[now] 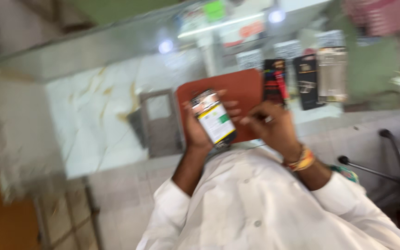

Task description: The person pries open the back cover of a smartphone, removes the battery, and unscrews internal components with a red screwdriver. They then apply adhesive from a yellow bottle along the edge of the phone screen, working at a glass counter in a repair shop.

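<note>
left hand [195,127] grips a small flat printed package [213,118]. right hand [271,125] is curled beside it, fingertips touching the package's edge, above a red-brown mat [241,85].

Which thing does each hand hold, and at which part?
The left hand holds a small flat pack around its lower end. The right hand is beside it; the blur hides whether it holds anything.

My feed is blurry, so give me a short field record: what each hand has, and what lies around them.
left hand: holds a small flat rectangular packet with a white and green label
right hand: fingers at the packet's edge
under hands: reddish-brown rectangular mat on glass counter
nearby: dark hanging packets
image: motion-blurred
</note>
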